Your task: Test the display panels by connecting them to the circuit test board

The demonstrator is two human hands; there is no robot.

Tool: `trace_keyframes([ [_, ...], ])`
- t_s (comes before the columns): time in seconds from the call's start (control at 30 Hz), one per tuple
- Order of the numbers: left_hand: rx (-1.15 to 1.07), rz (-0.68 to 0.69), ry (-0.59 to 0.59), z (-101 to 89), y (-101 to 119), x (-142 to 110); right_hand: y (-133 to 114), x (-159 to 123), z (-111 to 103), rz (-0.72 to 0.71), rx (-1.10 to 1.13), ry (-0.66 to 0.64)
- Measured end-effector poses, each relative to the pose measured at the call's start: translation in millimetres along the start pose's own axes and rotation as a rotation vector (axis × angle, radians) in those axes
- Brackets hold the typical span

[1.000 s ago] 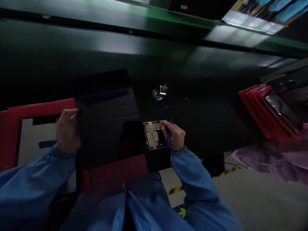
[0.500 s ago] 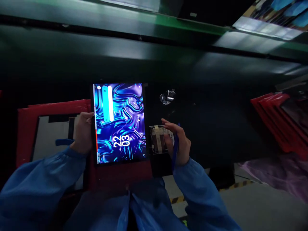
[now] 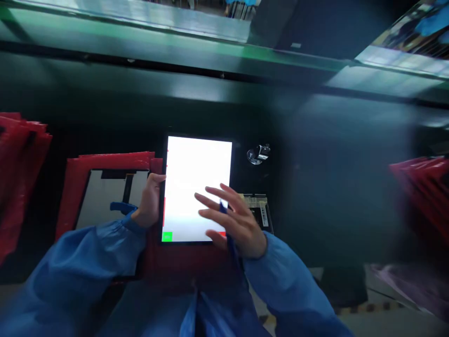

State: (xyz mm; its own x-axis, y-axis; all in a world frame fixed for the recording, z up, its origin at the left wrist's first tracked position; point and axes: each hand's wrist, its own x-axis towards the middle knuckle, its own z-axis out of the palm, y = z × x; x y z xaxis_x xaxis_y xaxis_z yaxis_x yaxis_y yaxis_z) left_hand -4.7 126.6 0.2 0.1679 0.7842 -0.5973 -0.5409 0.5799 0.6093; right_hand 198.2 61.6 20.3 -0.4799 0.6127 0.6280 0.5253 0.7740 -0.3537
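My left hand point(image 3: 150, 201) grips the left edge of a tablet point(image 3: 196, 178), whose screen glows white with a small green patch at the lower left corner. My right hand point(image 3: 235, 222) spreads its fingers over the lower right of the screen. A blue pen point(image 3: 227, 229) stays tucked in that hand. I cannot tell whether the fingertips touch the glass. Just beyond those fingers lies a taped circuit board point(image 3: 256, 208), partly hidden by my right hand.
A display panel in a red frame point(image 3: 105, 161) lies left of the tablet. Red stacks sit at far left point(image 3: 21, 168) and far right point(image 3: 424, 187). A metal fitting point(image 3: 258, 154) stands on the dark surface point(image 3: 315, 187).
The tablet screen has gone from dark to a blue wallpaper with a clock, then to white. My right hand has moved off the board onto the screen, fingers spreading.
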Motion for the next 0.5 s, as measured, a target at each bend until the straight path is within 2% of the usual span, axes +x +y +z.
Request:
trace_keyframes([
  [0.07,0.073,0.023,-0.074,-4.1,-0.1,0.9,16.6,4.7,-9.4,0.054,0.026,0.138],
  [0.13,0.16,0.032,-0.137,-7.7,-0.7,2.0,37.7,7.5,-15.4,0.209,-0.044,0.33],
  [0.2,0.188,0.016,-0.171,-9.4,-1.7,3.2,58.3,7.8,-17.8,0.403,-0.132,0.418],
  [0.27,0.171,-0.018,-0.16,-9.2,-3.1,4.3,73.5,5.7,-18.4,0.553,-0.137,0.35],
  [0.33,0.163,-0.045,-0.126,-8.3,-5.0,5.0,81.3,2.5,-19.0,0.62,-0.105,0.264],
  [0.4,0.175,-0.061,-0.099,-7.3,-7.0,4.8,82.9,-0.1,-20.1,0.649,-0.14,0.233],
  [0.5,0.195,-0.104,-0.114,-5.1,-9.6,3.1,77.8,-0.9,-20.9,0.616,-0.324,0.216],
])
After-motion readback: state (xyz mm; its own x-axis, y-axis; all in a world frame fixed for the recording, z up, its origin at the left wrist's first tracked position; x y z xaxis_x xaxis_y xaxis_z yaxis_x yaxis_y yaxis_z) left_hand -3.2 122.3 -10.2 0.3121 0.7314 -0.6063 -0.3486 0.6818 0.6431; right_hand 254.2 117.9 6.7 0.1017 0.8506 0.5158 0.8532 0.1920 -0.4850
